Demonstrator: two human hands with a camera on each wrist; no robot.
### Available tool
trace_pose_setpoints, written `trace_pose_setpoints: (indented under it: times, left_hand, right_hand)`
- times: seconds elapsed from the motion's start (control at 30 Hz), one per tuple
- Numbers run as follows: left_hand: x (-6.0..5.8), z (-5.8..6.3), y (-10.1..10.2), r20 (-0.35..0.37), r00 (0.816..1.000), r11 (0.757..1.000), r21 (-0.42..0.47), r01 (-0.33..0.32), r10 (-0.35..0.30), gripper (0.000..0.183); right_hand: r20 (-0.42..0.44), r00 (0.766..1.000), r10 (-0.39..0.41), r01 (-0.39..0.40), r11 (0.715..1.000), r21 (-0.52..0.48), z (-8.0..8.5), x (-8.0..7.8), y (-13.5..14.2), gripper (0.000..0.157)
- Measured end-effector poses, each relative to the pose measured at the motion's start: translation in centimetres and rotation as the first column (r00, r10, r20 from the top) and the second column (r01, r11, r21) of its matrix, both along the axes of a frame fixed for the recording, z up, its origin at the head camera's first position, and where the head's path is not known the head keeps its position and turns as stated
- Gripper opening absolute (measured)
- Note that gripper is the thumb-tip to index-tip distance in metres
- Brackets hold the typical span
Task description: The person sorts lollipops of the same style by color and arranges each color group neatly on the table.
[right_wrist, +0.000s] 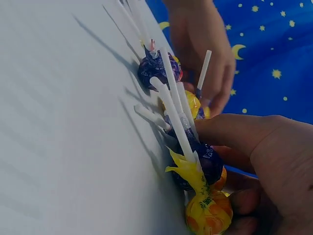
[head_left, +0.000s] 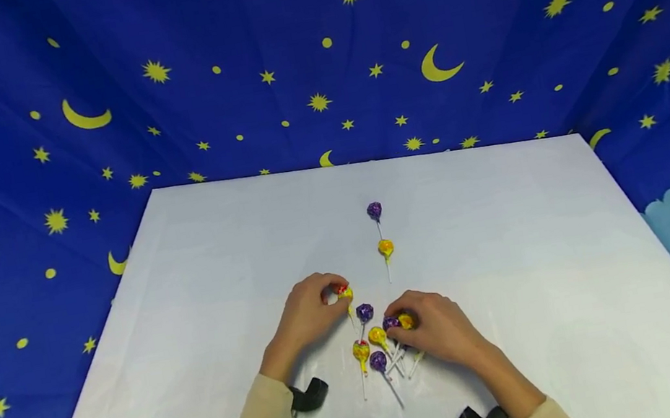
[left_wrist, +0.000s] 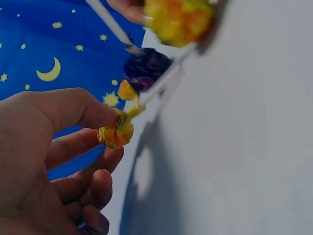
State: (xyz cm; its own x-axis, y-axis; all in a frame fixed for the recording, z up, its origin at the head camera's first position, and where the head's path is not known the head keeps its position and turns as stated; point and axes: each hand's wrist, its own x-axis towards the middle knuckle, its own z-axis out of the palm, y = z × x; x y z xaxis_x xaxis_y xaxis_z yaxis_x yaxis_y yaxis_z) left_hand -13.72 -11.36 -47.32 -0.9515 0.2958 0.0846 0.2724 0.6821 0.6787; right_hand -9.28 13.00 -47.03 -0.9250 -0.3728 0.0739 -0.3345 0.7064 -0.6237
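Note:
My left hand point(head_left: 311, 309) pinches a yellow lollipop point(left_wrist: 116, 131) by its wrapped head, thumb on one side and fingers on the other. A purple lollipop point(head_left: 364, 312) lies just beside that hand. My right hand point(head_left: 437, 324) grips a purple lollipop point(right_wrist: 208, 160) between thumb and fingers, at the right of the pile. A yellow lollipop point(right_wrist: 209, 213) sits against those fingers, partly hidden by them in the head view. Near the right thumb lie another yellow lollipop point(head_left: 377, 336) and a purple one point(head_left: 378, 361), their white sticks crossing. A red-topped yellow lollipop point(head_left: 361, 352) lies left of them.
Farther back on the white table point(head_left: 234, 239), a purple lollipop point(head_left: 375, 211) and a yellow lollipop point(head_left: 386, 248) lie in line, sticks toward me. Behind the table hangs a blue cloth point(head_left: 281, 35) with yellow moons and stars. Black wrist mounts point(head_left: 309, 395) sit at both sleeves.

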Motion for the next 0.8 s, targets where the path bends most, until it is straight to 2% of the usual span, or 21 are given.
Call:
trace_pose_setpoints:
  times: [0.2,0.47,0.8]
  left_hand:
    - [-1.4,1.2,0.8,-0.008,1.000,0.998,-0.052,0.023,-0.023,0.020]
    - [-2.7,2.0,1.8,0.050,0.998,0.989,-0.146,0.030,-0.023,0.021]
    - [-4.4,2.3,2.1,0.093,0.996,0.989,-0.144,0.022,-0.008,0.020]
  right_hand:
    - [-0.003,1.000,-0.009,0.008,1.000,-0.017,-0.1,0.1,0.0,0.019]
    - [0.008,1.000,-0.019,0.019,1.000,-0.017,-0.2,0.2,0.1,0.019]
    - [0.007,1.000,-0.024,0.024,0.999,-0.037,-0.4,0.3,0.2,0.019]
